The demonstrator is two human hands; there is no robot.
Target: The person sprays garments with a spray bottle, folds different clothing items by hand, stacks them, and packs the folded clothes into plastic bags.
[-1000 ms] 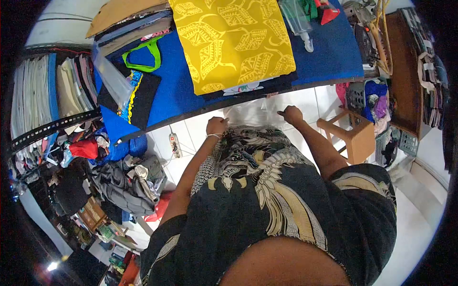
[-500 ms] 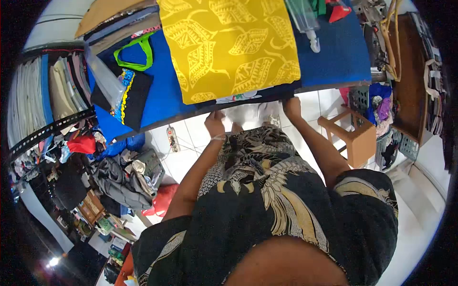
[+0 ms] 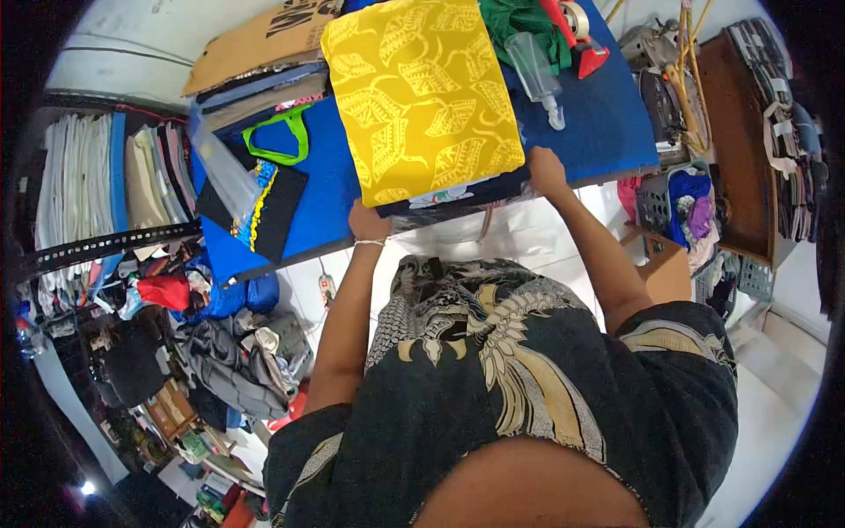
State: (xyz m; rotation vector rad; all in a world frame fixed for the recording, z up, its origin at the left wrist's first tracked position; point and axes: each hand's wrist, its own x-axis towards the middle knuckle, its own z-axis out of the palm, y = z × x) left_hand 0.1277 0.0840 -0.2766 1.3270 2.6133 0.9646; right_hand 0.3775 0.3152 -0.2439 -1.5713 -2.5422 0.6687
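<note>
A folded yellow cloth [image 3: 422,106] with pale leaf patterns lies on the blue tabletop, over dark folded fabric [image 3: 484,188] showing at its front edge. Crumpled clear plastic [image 3: 480,222] hangs below that edge, between my hands. My left hand [image 3: 368,222] is closed at the near left corner of the stack. At the near right corner, my right hand [image 3: 547,172] is closed too. Both appear to grip the clear plastic, though my fingertips are partly hidden.
Left on the table are a black cloth [image 3: 286,211] and green handle loop [image 3: 299,136]. A clear bottle [image 3: 534,79] and red tape dispenser [image 3: 591,60] sit right. Shelved packets [image 3: 84,176] stand left; a brown stool [image 3: 666,273] and basket [image 3: 653,201] are at right.
Both hands have moved up and forward, from below the table edge to the stack's front corners. More plastic shows between them. The camera view has shifted, revealing more of the table's far side.
</note>
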